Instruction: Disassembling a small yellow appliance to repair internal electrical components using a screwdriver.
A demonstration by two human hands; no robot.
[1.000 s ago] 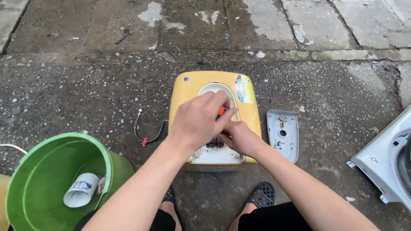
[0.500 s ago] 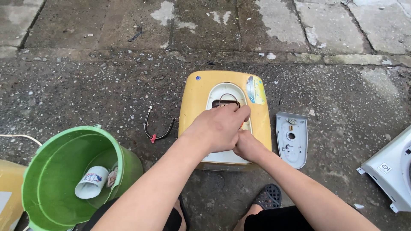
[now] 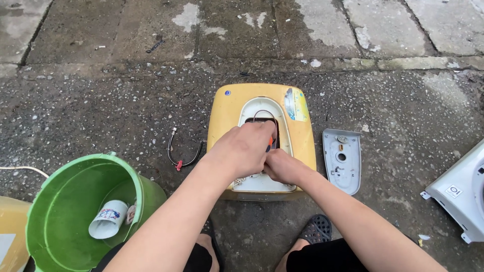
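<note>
The yellow water heater (image 3: pixel 302 136) lies flat on the wet concrete ground (image 3: pixel 101 100), its white opening facing up. The left hand (image 3: pixel 242 148) is curled over the opening, gripping a small tool with an orange handle (image 3: pixel 269 144). The right hand (image 3: pixel 283 167) is closed in a fist just beside it; what it holds is hidden. A grey cover plate (image 3: pixel 343 160) lies right of the heater, a green bucket (image 3: pixel 65 201) to the left.

Head view (steeply downward, close)
</note>
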